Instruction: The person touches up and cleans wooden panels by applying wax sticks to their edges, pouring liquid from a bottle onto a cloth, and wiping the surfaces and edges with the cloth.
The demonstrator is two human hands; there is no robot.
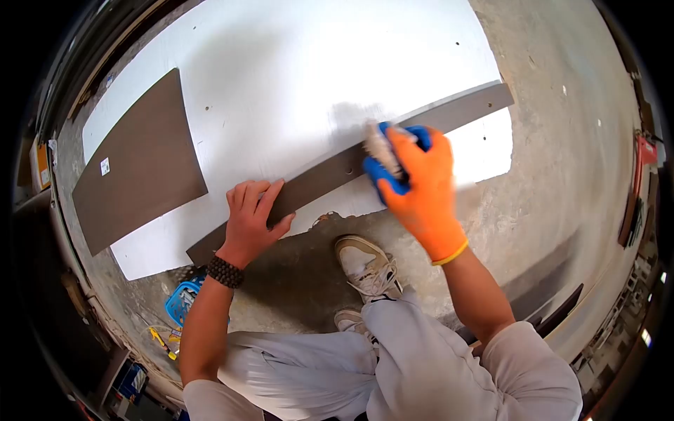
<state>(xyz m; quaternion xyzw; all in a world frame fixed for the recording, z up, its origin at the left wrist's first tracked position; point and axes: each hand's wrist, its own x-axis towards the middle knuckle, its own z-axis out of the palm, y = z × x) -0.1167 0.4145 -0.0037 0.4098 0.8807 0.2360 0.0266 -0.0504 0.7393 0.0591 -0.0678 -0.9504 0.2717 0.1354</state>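
A long grey-brown strip (pixel 323 174) lies slantwise across a large white board (pixel 267 84), with small holes in its face. Bare, with a beaded bracelet at the wrist, my left hand (pixel 254 216) presses on the strip's left part, fingers spread. My right hand (pixel 421 182) wears an orange and blue glove and is closed round a pale, bristly brush-like object (pixel 382 149) on the strip, right of its middle. That object is blurred, so its exact kind is unclear.
A brown panel (pixel 140 165) with a small white label lies on the board's left part. A blue basket (pixel 175 305) and a yellow tool (pixel 163 344) are on the floor at lower left. My shoe (pixel 364 266) stands by the board's near edge.
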